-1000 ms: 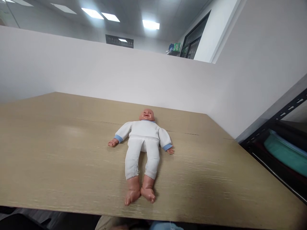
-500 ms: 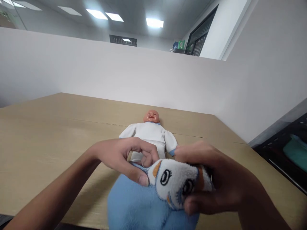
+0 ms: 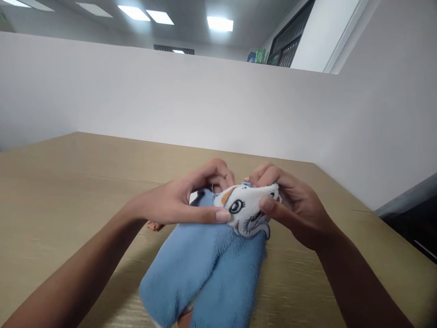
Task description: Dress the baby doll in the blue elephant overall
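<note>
A blue fleece garment [image 3: 201,255] hangs between my hands, with a white patch [image 3: 249,200] at its top embroidered with eyes and orange details. My left hand [image 3: 191,196] pinches the patch's left side, thumb in front and fingers curled behind. The right side is gripped by my right hand [image 3: 287,200], its thumb lying across the patch. Beside my left wrist shows a small hand [image 3: 155,225] of the baby doll. The rest of the doll is hidden behind my hands and the garment. A skin-coloured bit [image 3: 184,319] peeks out at the garment's bottom edge.
The wooden table [image 3: 85,182] spreads out around my arms. A pale partition wall [image 3: 170,105] stands along its far edge. At the lower right is a dark shelf or rack [image 3: 413,223].
Both hands have lifted the garment up and away from me, and the patch has tilted back. The blue fabric now hangs longer. The doll's head and white top have become hidden.
</note>
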Available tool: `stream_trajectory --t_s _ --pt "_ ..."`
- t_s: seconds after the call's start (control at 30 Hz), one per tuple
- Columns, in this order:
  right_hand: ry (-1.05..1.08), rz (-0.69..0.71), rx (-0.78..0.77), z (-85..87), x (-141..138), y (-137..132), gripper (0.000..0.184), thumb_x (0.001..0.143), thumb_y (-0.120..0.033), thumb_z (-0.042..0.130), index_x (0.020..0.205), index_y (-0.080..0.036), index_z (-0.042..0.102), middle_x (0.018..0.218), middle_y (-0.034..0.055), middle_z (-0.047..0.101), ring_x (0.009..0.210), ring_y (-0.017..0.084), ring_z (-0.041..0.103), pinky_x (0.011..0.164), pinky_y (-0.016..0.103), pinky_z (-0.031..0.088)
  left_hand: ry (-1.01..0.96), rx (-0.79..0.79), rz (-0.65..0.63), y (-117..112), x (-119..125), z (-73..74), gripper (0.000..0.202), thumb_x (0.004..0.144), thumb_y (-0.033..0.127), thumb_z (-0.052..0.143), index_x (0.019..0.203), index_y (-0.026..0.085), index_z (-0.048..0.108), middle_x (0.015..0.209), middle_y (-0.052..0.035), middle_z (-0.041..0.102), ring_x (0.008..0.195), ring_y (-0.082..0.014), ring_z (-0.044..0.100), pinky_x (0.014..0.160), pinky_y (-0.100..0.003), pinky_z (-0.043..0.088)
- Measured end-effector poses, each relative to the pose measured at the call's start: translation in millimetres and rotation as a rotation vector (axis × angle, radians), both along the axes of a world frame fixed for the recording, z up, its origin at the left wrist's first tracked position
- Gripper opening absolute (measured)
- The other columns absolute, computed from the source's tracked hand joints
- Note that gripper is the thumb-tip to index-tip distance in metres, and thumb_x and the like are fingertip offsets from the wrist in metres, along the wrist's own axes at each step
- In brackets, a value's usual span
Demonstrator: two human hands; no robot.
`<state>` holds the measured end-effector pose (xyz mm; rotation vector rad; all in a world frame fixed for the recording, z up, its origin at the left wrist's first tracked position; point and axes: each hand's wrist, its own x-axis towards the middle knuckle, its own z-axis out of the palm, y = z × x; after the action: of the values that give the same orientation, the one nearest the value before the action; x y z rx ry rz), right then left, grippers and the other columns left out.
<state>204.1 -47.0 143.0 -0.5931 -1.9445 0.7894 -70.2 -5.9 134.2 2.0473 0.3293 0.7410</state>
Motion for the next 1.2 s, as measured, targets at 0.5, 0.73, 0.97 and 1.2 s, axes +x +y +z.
stream_trajectory --t_s 0.5,0.73,0.97,1.2 --pt "0.012 -0.197 -0.051 -11.5 -9.1 -1.3 0.032 0.089 -0.046 0.093 0.093 -0.026 0.068 0.077 -0.0031 0.062 0.056 0.012 0.047 0.050 0.027 0.041 -0.065 0.025 -0.053 13.7 6.3 -7.9 0.017 0.100 0.034 0.078 0.102 0.021 0.068 0.112 -0.0083 0.068 0.105 -0.0212 0.066 0.088 -0.031 0.056" --pt "-0.109 -0.034 0.023 -11.7 -6.1 2.1 0.035 0.103 -0.053 0.074 0.086 -0.024 0.066 0.094 0.0067 0.069 0.093 0.025 0.064 0.080 0.038 0.056 -0.248 0.042 0.081 -0.6 8.2 -6.8 0.032 0.099 0.032 0.080 0.094 0.022 0.051 0.091 -0.0007 0.062 0.077 -0.0118 0.059 0.066 -0.023 0.051" --pt "0.100 0.060 -0.339 -10.8 -10.1 -11.0 0.031 0.102 -0.053 0.077 0.100 -0.028 0.060 0.069 -0.0033 0.064 0.060 0.017 0.062 0.054 0.026 0.051 -0.058 -0.044 0.037 -4.7 -3.0 7.4 0.042 0.092 0.028 0.089 0.125 0.022 0.063 0.096 -0.0012 0.070 0.080 -0.0119 0.067 0.067 -0.019 0.053" --pt "-0.442 0.305 -0.279 3.6 9.1 -3.6 0.033 0.088 -0.045 0.092 0.102 -0.021 0.074 0.086 -0.0006 0.069 0.071 0.015 0.059 0.061 0.023 0.049 0.001 0.036 0.072 -9.4 -10.6 14.1 0.019 0.094 0.030 0.088 0.103 0.020 0.075 0.090 -0.0019 0.072 0.080 -0.0133 0.068 0.074 -0.023 0.056"
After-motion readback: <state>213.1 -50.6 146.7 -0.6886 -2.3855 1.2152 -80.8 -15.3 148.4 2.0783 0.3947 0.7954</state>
